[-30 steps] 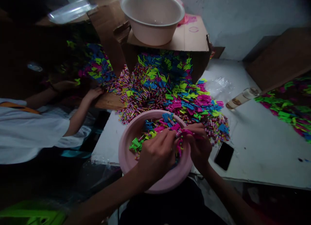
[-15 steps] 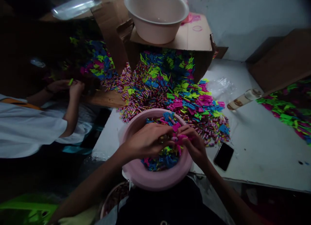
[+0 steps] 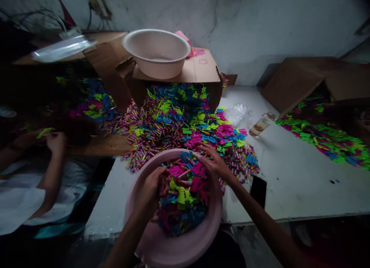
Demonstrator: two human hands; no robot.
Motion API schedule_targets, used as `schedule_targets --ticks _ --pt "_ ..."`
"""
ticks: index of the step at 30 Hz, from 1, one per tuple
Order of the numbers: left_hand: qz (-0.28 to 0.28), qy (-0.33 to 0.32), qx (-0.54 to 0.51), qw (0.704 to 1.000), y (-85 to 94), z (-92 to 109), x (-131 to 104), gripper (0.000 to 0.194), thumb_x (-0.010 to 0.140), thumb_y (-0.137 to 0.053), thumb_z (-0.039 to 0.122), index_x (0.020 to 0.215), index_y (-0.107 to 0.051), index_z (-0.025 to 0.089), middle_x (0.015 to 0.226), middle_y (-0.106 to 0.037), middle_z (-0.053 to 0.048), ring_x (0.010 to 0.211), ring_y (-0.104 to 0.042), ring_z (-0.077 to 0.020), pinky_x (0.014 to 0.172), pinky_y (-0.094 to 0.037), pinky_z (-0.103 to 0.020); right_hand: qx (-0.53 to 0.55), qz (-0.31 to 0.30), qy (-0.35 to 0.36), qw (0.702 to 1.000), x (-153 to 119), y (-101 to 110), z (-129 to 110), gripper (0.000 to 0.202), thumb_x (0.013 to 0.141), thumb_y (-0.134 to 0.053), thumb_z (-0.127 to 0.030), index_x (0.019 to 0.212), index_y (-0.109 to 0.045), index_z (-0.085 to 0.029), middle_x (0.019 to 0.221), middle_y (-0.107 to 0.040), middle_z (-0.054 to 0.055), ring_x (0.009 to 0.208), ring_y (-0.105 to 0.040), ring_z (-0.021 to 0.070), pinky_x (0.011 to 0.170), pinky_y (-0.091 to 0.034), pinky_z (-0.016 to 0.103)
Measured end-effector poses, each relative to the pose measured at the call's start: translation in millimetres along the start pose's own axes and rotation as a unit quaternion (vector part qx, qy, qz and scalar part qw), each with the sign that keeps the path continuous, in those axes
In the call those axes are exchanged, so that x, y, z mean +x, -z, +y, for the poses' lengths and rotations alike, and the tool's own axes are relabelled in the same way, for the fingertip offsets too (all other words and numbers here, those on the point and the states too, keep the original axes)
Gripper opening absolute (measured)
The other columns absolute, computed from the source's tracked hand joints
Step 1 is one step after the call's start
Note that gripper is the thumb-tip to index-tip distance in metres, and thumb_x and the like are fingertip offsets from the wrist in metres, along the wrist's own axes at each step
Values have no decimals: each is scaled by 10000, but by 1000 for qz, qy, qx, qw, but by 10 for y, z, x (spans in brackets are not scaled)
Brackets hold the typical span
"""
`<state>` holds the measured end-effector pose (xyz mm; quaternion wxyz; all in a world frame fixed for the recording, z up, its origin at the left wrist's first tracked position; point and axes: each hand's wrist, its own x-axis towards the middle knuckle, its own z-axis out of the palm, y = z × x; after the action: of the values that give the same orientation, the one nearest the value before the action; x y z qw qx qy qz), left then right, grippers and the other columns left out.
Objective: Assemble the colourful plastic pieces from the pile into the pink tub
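The left hand (image 3: 153, 185) is curled inside the round pink plastic basin (image 3: 176, 256), over its left side; whether its fingers pinch anything cannot be told. The right hand (image 3: 215, 164), fingers loosely spread, hangs above the far right rim. Small pink, blue and yellow-green plastic pieces (image 3: 183, 196) lie heaped in the basin, before a mixed pile of thin striped sticks (image 3: 157, 133).

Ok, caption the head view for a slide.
Left hand over a basin of bright pieces, right hand by its rim.
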<state>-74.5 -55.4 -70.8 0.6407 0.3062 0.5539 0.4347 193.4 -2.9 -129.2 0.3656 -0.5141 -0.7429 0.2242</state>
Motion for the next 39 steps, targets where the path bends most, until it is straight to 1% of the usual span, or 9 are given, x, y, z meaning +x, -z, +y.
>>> schedule_targets --ticks 4,7,12,16,24,28,33,36,39 --pt "-72 93 -111 987 5 56 -77 228 758 -674 370 795 -636 147 659 -615 -4 411 -453 -84 363 -353 -195 -76 84 -66 991 296 57 692 368 954 -535 -328 1272 -667 -195 1449 -549 161 1384 -411 361 1163 -264 616" --pt "-97 95 -111 984 -49 68 -107 216 735 -728 330 762 -640 134 637 -598 4 414 -442 -69 373 -369 -187 -96 73 -71 990 422 74 1002 251 923 -574 -340 1038 -752 -204 1365 -621 151 1335 -447 370 1143 -290 595" --pt "-95 89 -102 986 -194 -18 -140 286 718 -830 338 777 -640 132 621 -569 34 420 -400 -41 371 -326 -160 -84 66 -79 991 399 30 1150 243 908 -580 -351 1023 -751 -221 1264 -695 138 1273 -497 341 1148 -286 538" --pt "-106 74 -125 984 -265 -76 -165 248 710 -817 293 844 -688 129 653 -626 9 549 -559 -95 523 -481 -189 -40 90 -109 989 361 28 1127 248 856 -624 -378 984 -750 -207 1200 -724 150 1198 -549 355 1126 -287 548" --pt "-108 118 -131 978 -343 -71 -193 342 722 -860 261 989 -717 101 959 -758 -111 905 -722 -191 739 -568 -206 133 192 -216 948 268 131 594 423 821 -626 -603 905 -668 -190 888 -714 76 858 -647 259 791 -515 393" --pt "-120 122 -156 973 -418 -142 -149 353 725 -863 267 1003 -679 149 818 -726 -36 695 -697 -132 615 -558 -179 265 138 -245 922 13 158 79 430 818 -659 -605 953 -658 -197 933 -707 60 796 -671 223 628 -551 322" --pt "-152 68 -37 985 -509 -90 -78 394 810 -783 452 1058 -664 170 742 -670 12 355 -371 0 318 -248 -111 407 28 -277 870 -348 243 -557 362 804 -755 -507 999 -682 -211 949 -722 42 807 -697 207 656 -585 308" --pt "-139 35 55 988 -550 50 -71 406 768 -811 474 972 -708 138 743 -668 -9 447 -507 -35 379 -354 -111 448 -6 -298 843 -471 323 -806 327 784 -810 -447 986 -699 -215 897 -715 10 794 -675 174 669 -568 265" --pt "-87 -27 119 989 -582 189 -95 406 698 -859 461 903 -709 143 766 -667 -13 640 -646 -132 491 -523 -177 429 9 -288 856 -516 366 -929 294 785 -823 -423 973 -720 -223 902 -712 -8 822 -661 152 726 -555 234"
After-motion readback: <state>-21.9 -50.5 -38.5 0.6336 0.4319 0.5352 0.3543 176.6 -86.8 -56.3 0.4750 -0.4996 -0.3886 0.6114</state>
